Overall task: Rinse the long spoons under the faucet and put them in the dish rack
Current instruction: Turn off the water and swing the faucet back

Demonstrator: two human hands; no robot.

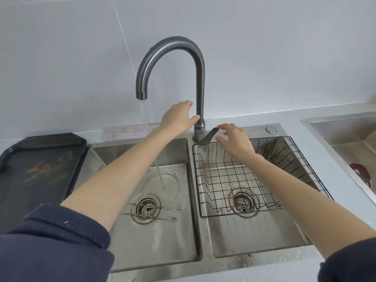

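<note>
Your left hand (177,117) rests open against the faucet (198,82), thumb touching the upright pipe just above its base, gripping nothing. Your right hand (236,140) hovers open just right of the faucet base, fingertips touching the end of the lever (209,135), which sticks out toward the right basin. Water (160,171) runs from the spout, left of the pipe, and lands in the left basin (126,247) beside its drain (145,208). Two long utensils (154,212) lie side by side across that drain, below and left of the faucet; their right ends look pronged, though they are too small to tell for sure. The rack (262,159), a black wire basket, sits in the right basin directly below the lever. A dark tray (40,159) lies on the counter far left of the faucet, and a folded cloth (126,132) lies at the wall behind the spout.
</note>
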